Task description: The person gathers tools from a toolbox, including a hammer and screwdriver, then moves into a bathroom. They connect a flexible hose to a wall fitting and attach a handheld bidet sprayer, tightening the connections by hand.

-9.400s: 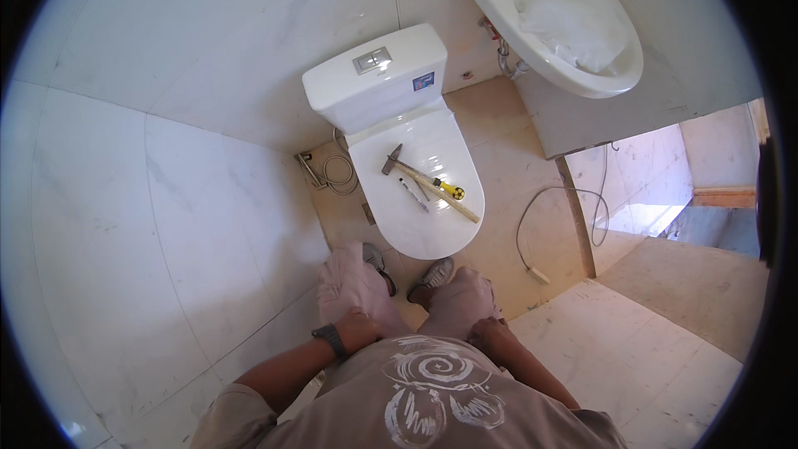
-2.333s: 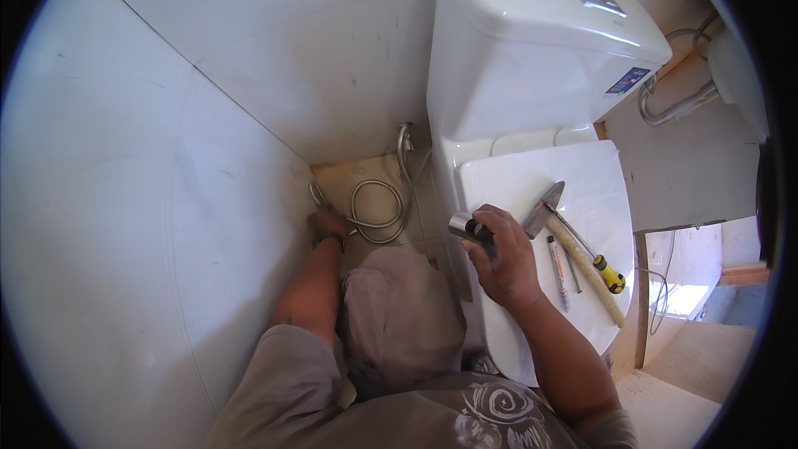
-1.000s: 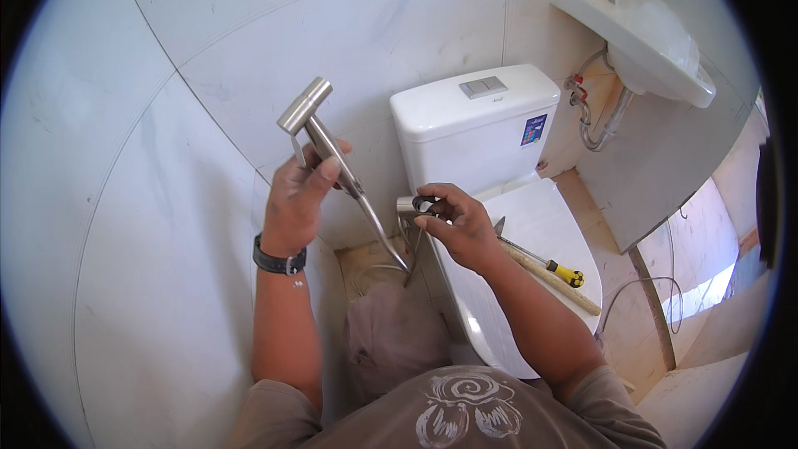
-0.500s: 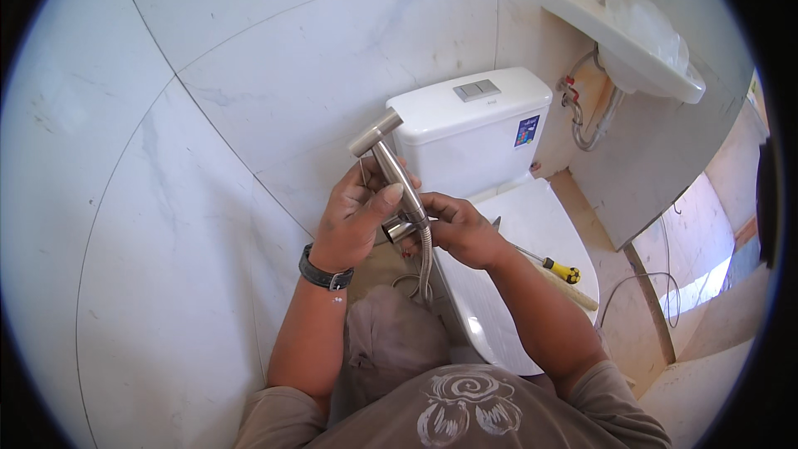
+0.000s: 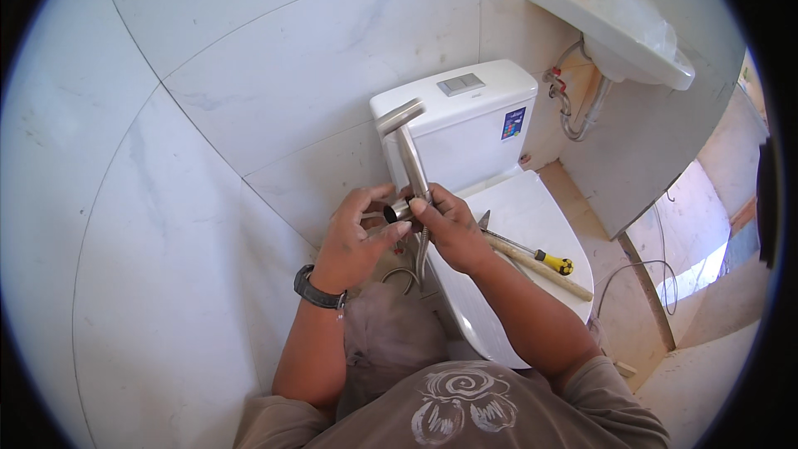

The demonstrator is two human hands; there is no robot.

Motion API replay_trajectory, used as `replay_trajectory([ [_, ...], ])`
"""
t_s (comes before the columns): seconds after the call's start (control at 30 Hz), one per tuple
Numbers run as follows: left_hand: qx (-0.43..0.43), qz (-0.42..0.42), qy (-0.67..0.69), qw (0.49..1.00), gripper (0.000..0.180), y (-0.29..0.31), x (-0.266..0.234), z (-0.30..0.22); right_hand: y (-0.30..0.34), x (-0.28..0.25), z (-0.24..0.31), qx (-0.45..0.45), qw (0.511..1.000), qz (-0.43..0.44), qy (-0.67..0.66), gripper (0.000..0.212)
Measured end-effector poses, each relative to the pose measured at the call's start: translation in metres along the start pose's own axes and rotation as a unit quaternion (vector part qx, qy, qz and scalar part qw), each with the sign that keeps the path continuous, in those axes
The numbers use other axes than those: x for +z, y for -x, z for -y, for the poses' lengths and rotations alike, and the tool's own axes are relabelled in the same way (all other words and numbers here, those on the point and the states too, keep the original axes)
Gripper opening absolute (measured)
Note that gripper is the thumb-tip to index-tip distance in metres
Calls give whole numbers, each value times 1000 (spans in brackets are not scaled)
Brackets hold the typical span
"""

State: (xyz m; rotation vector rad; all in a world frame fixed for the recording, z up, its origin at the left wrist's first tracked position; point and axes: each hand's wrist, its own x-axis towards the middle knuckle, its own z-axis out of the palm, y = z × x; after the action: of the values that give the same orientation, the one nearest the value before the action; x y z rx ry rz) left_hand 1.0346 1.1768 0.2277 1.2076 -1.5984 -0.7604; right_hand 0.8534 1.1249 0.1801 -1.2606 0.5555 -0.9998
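Observation:
A brushed-metal bidet sprayer (image 5: 411, 154) stands upright in front of the toilet tank, its head tilted. My right hand (image 5: 455, 231) grips its lower end together with a short metal cylinder-shaped holder (image 5: 401, 210) that sticks out toward the left. From the sprayer's base a flexible metal hose (image 5: 421, 259) hangs down. Around the holder's open end curves my left hand (image 5: 353, 237), fingers and thumb apart; whether a fingertip touches the metal I cannot tell. A dark wristband is on the left wrist.
The white toilet (image 5: 461, 129) has a closed lid carrying a yellow-black screwdriver (image 5: 555, 263), a hammer-like tool with a wooden handle (image 5: 565, 281). A white washbasin (image 5: 640, 54) with exposed pipes hangs at the right. Tiled wall (image 5: 166, 224) rises close on my left.
My left hand has let go of the sprayer's handle and moved down beside the holder. The right hand now grips sprayer and holder, and the sprayer has turned more upright.

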Motion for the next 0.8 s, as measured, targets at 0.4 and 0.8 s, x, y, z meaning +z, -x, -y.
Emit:
replay_trajectory([
  [0.4, -40, 22, 121, 992, 34, 3, 2, 10, -3, -18, 27, -7, 1000, -6, -2, 47],
  [0.8, -84, 28, 124, 988, 37, 4, 15, 26, -4, -21, 36, 3, 992, 31, 122, 60],
])
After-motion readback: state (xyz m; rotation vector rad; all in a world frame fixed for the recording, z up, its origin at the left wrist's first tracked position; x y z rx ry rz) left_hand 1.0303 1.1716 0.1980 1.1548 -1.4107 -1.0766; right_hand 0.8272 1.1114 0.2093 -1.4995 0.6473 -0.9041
